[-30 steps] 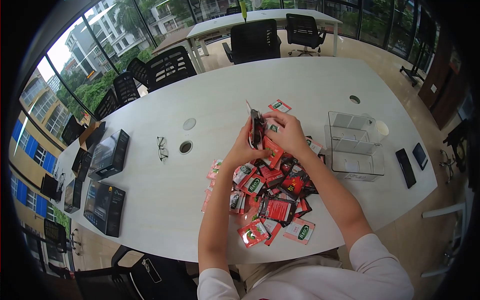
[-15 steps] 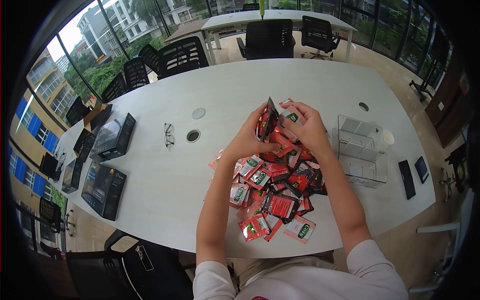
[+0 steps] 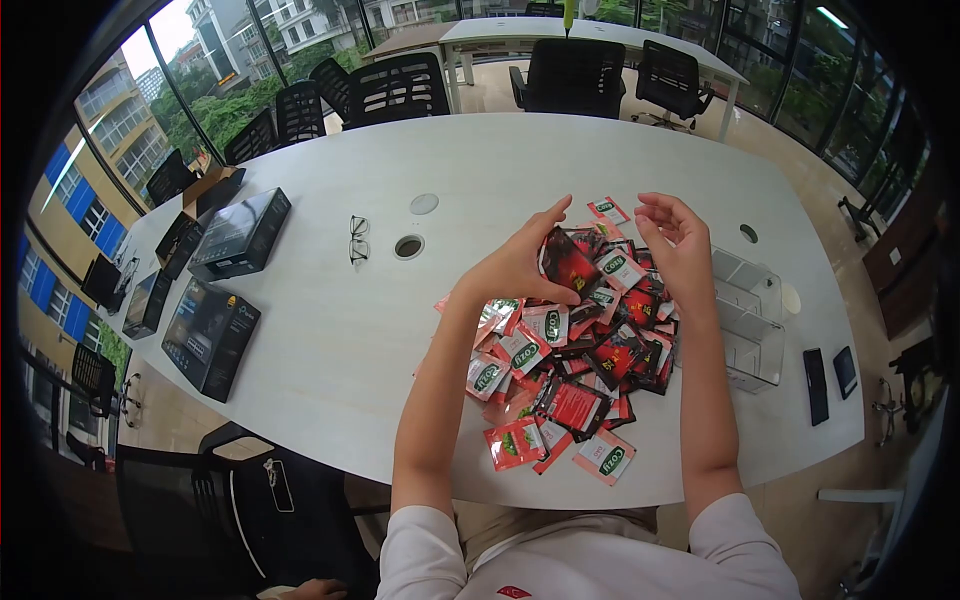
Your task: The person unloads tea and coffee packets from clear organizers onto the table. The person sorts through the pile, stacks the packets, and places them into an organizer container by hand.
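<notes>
A heap of red, pink and black tea sachets (image 3: 575,405) covers the table in front of me, some with a green Cozy label. My left hand (image 3: 525,258) is at the heap's far left side, its thumb and fingers around a tilted black-and-red sachet (image 3: 572,268). Whether more sachets sit behind that one, I cannot tell. My right hand (image 3: 677,240) hovers by the heap's far right side, fingers loosely curled and apart, with nothing visible in it. Near its fingertips lies a pink-and-white sachet (image 3: 608,210).
A clear divided organizer (image 3: 748,320) stands right of my right forearm, with a white cup (image 3: 790,298) behind. Farther right lie two dark phone-like objects (image 3: 817,385). Glasses (image 3: 359,240) and black boxes (image 3: 210,338) are leftward. Another person's hand (image 3: 315,590) shows at bottom left.
My right hand has let go of a pink-and-white sachet and moved right, its fingers opening. My left hand has lowered, its sachet tilting over toward the heap. The view has shifted slightly.
</notes>
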A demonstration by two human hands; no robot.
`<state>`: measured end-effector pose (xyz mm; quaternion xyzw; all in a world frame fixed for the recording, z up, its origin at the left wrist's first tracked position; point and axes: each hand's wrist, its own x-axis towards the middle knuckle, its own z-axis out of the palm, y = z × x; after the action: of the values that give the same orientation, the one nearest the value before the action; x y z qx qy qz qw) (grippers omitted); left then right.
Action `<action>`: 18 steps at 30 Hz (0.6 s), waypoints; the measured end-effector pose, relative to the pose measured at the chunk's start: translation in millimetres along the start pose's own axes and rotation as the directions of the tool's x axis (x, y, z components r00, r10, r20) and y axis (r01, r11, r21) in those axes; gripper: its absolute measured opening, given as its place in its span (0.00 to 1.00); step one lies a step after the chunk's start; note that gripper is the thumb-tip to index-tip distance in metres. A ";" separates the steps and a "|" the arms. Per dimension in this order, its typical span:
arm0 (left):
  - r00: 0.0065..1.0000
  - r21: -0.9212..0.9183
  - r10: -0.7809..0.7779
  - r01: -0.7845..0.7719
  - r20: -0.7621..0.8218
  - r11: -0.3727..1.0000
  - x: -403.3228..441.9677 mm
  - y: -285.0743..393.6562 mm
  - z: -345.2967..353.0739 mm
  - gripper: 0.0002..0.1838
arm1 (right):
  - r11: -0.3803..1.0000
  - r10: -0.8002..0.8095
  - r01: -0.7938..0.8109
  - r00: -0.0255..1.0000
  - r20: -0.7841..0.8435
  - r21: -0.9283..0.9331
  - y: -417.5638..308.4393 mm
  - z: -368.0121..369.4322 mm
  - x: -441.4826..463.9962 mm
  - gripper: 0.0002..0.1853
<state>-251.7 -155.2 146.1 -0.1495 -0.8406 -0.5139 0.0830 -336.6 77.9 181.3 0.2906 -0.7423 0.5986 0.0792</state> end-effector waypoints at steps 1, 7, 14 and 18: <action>1.000 0.010 0.000 0.000 -0.007 1.000 -0.4 0.5 -0.4 0.72 | 1.000 -0.018 0.018 1.000 0.004 -0.003 -2.4 -0.6 -1.2 0.14; 0.996 0.012 0.053 -0.053 -0.068 0.999 -0.2 -4.0 -4.0 0.75 | 0.996 -0.089 0.089 0.996 -0.019 0.016 -14.7 -4.9 -8.6 0.14; 0.995 -0.006 0.020 -0.021 -0.095 1.000 2.5 -6.9 3.1 0.80 | 0.993 -0.112 0.113 0.993 -0.025 0.031 -24.8 -9.4 -13.1 0.14; 0.993 -0.010 0.016 -0.017 -0.116 1.000 4.0 -11.7 9.2 0.84 | 0.993 -0.115 0.116 0.993 -0.032 0.027 -27.2 -11.6 -13.9 0.14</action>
<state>-259.3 -151.4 133.2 -0.1268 -0.8304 -0.5255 0.1352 -313.6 90.3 200.9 0.3250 -0.7143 0.6079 0.1210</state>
